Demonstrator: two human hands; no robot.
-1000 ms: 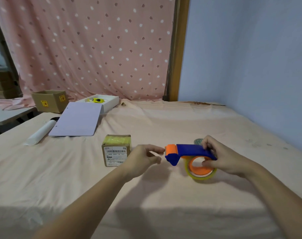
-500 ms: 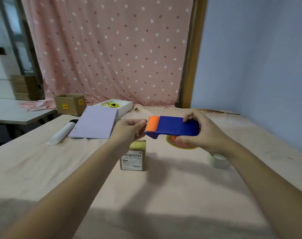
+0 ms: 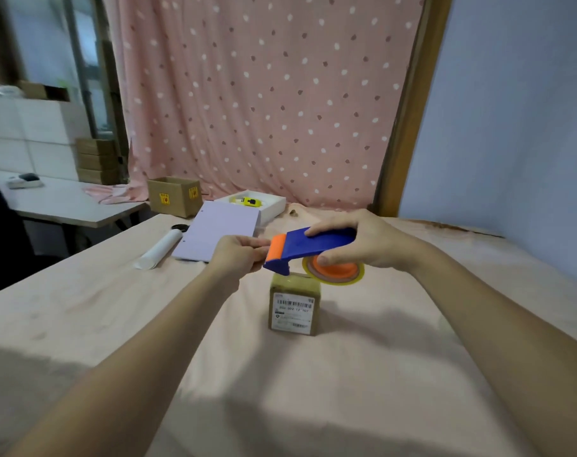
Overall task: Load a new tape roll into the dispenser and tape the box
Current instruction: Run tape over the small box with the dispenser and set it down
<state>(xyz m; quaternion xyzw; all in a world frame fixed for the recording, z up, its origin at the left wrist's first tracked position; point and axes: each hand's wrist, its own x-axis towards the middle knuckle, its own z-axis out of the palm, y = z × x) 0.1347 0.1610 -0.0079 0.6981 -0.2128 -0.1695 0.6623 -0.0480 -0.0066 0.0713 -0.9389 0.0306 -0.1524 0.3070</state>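
My right hand point(image 3: 363, 240) grips a blue tape dispenser point(image 3: 313, 244) with an orange front roller, held in the air just above a small brown box point(image 3: 295, 306) with a white barcode label. A roll of clear yellowish tape on an orange hub point(image 3: 335, 270) sits in the dispenser, under my right palm. My left hand point(image 3: 239, 255) pinches at the dispenser's orange front end, where the tape end would be; the tape itself is too thin to see. The box stands on the cloth-covered table point(image 3: 379, 374).
A lilac sheet point(image 3: 219, 229) and a rolled white paper point(image 3: 160, 250) lie at the back left. Behind them are a white tray with a yellow cutter point(image 3: 250, 201) and an open cardboard box point(image 3: 175, 196). A blue wall borders the right side.
Both hands lifted the dispenser off the table and carried it left, over the small box. The camera view tilted up, and the spare roll seen to the right is out of sight.
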